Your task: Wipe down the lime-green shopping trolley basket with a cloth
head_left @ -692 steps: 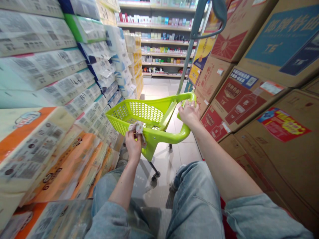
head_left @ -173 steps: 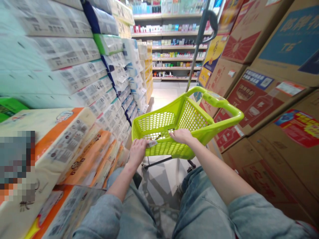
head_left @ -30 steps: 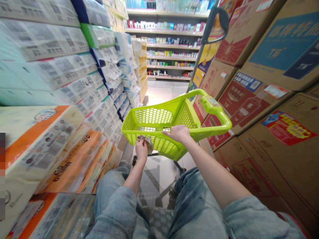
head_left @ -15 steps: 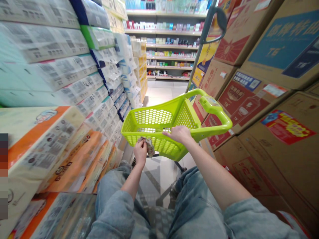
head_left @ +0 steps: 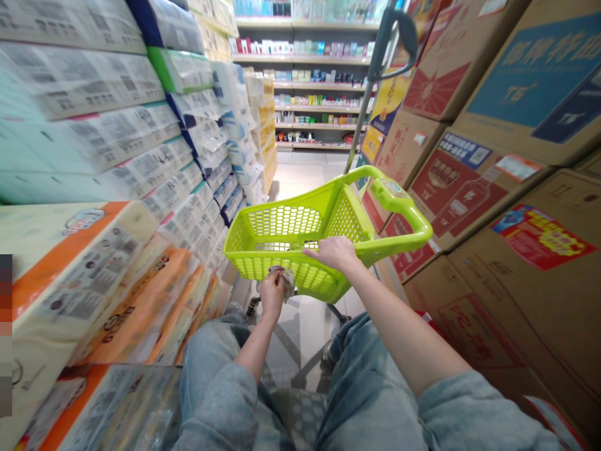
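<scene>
A lime-green shopping cart [head_left: 288, 220] with perforated basket walls stands in front of my knees, its looped handle to the right. My right hand [head_left: 334, 254] is closed over the near rim of the basket, thumb pointing left along it. Low against the near outer wall, my left hand [head_left: 273, 293] pinches a crumpled, patterned cloth [head_left: 287, 282]. Part of the cloth is hidden behind the fingers. Inside the basket, a small dark-and-white patch shows at the bottom; I cannot make out what it is.
Stacked tissue packs [head_left: 159, 181] line the left side, close to my left arm. Cardboard cartons [head_left: 493, 219] rise on the right. A grey upright pole with a looped handle [head_left: 399, 44] leans behind the cart. Shelves of small boxed goods [head_left: 323, 75] stand across the aisle's far end.
My left hand has moved a little to the right along the basket's near wall with the cloth. My right hand stays on the rim. The view has shifted slightly.
</scene>
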Motion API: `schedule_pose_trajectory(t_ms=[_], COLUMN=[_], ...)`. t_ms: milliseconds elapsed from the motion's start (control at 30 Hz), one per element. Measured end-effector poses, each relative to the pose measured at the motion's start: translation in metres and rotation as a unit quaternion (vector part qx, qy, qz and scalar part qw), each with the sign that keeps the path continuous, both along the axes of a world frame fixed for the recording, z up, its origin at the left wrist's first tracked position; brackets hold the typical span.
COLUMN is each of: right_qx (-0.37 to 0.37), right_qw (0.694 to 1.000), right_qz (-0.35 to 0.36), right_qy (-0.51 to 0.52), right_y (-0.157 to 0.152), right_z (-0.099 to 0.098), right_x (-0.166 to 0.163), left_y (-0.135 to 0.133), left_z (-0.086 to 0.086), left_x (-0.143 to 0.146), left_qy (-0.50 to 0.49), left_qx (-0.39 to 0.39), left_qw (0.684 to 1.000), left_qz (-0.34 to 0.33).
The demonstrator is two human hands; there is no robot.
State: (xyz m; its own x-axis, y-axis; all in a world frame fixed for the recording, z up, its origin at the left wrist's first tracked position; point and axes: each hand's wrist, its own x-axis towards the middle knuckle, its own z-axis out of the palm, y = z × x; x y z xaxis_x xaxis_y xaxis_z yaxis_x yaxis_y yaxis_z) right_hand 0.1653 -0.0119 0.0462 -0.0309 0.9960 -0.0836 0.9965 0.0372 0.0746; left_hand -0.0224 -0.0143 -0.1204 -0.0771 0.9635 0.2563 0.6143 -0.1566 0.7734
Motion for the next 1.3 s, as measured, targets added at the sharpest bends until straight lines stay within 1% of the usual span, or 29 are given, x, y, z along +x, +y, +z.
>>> schedule_pose_trajectory(t_ms=[100, 267, 367, 500, 567, 633, 700, 833, 933, 1033, 1100, 1167, 1233, 1300], right_qx=[0.001, -0.002, -0.009, -0.003, 0.004, 0.005, 0.003, 0.002, 0.007, 0.008, 0.008, 0.009, 0.009, 0.008], right_qw=[1.0, 1.0, 1.0, 1.0, 1.0, 1.0, 1.0, 1.0, 1.0, 1.0, 1.0, 1.0, 1.0, 1.0], right_qz=[-0.002, -0.001, 0.0, 0.0, 0.002, 0.0, -0.003, -0.006, 0.0, 0.004, 0.003, 0.0, -0.003, -0.002], right_qy=[0.008, 0.005, 0.002, 0.002, 0.002, 0.003, 0.004, 0.007, 0.004, 0.002, 0.0, 0.0, 0.002, 0.004], right_y=[0.0, 0.001, 0.001, 0.001, 0.0, 0.0, 0.0, -0.001, 0.0, 0.0, 0.001, 0.001, 0.001, 0.001], right_z=[0.0, 0.0, 0.001, 0.001, 0.002, 0.002, 0.002, 0.001, 0.001, 0.0, 0.0, -0.001, -0.001, -0.002], right_x=[0.0, -0.001, -0.001, -0.001, -0.002, -0.003, -0.004, -0.005, -0.003, -0.002, -0.002, -0.003, -0.004, -0.005], left_y=[-0.001, 0.007, 0.008, -0.008, -0.017, -0.021, -0.021, -0.011, -0.008, -0.013, -0.018, -0.021, -0.02, -0.016], left_z=[-0.003, -0.006, -0.003, 0.006, 0.009, 0.011, 0.012, 0.013, 0.015, 0.017, 0.017, 0.017, 0.017, 0.018], left_x=[0.002, 0.008, 0.006, 0.006, 0.01, 0.016, 0.022, 0.028, 0.026, 0.022, 0.021, 0.023, 0.027, 0.031], left_qy=[-0.013, -0.004, -0.013, -0.02, -0.03, -0.034, -0.034, -0.012, -0.004, -0.017, -0.025, -0.032, -0.034, -0.025], left_qx=[0.033, 0.004, -0.002, 0.026, 0.044, 0.045, 0.037, 0.01, 0.008, 0.021, 0.037, 0.055, 0.067, 0.069], left_qw=[0.999, 0.999, 0.998, 0.998, 0.996, 0.993, 0.993, 0.996, 0.994, 0.991, 0.991, 0.993, 0.995, 0.995], left_qz=[-0.013, -0.043, -0.058, -0.056, -0.077, -0.1, -0.103, -0.091, -0.112, -0.131, -0.126, -0.099, -0.071, -0.067])
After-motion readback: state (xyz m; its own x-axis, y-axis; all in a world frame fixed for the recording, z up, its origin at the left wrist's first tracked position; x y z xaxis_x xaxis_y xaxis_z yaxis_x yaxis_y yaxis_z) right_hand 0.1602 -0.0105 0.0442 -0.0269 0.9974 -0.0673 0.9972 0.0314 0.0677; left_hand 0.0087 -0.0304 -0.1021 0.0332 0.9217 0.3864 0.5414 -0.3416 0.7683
